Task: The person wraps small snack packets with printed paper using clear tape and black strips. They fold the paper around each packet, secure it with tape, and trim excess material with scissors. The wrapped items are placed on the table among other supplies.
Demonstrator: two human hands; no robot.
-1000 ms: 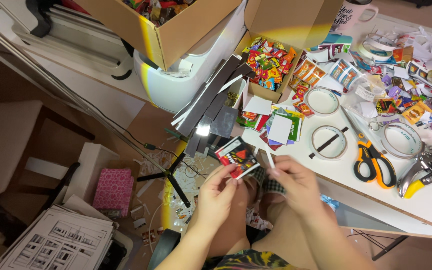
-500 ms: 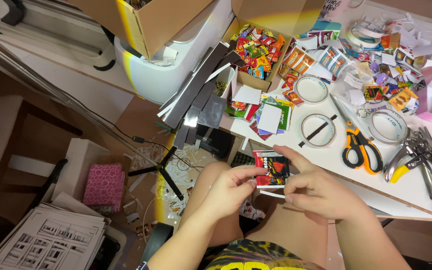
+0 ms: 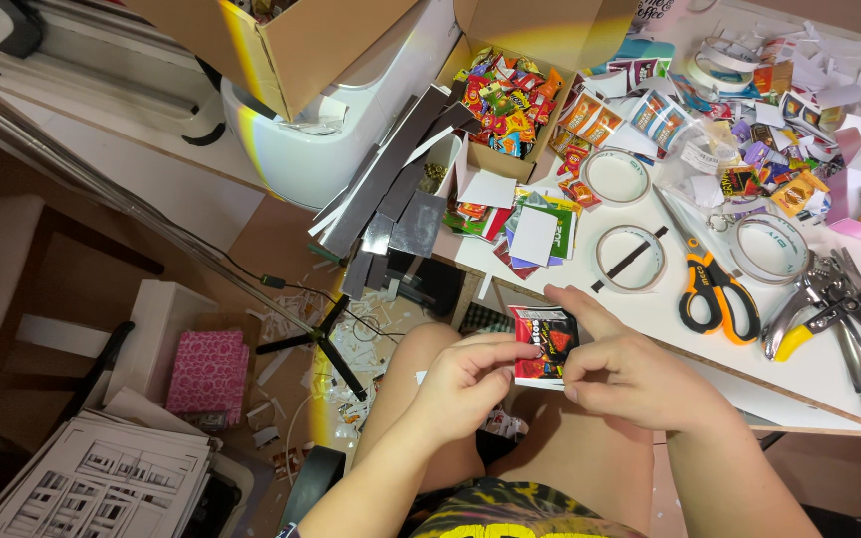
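Packet [image 3: 542,344] red-black, between both hands | left fingers [image 3: 495,361] pinching it | right fingers [image 3: 575,359] pinching it

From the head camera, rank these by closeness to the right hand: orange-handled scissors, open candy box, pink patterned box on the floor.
1. Orange-handled scissors, on the table just beyond the right hand.
2. Open candy box, farther back on the table.
3. Pink patterned box, far left on the floor.

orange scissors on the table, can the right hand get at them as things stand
Probably yes, once freed. The orange scissors lie flat on the white table just beyond the right hand, with nothing between them. But that hand and the left hand both hold a small red and black packet.
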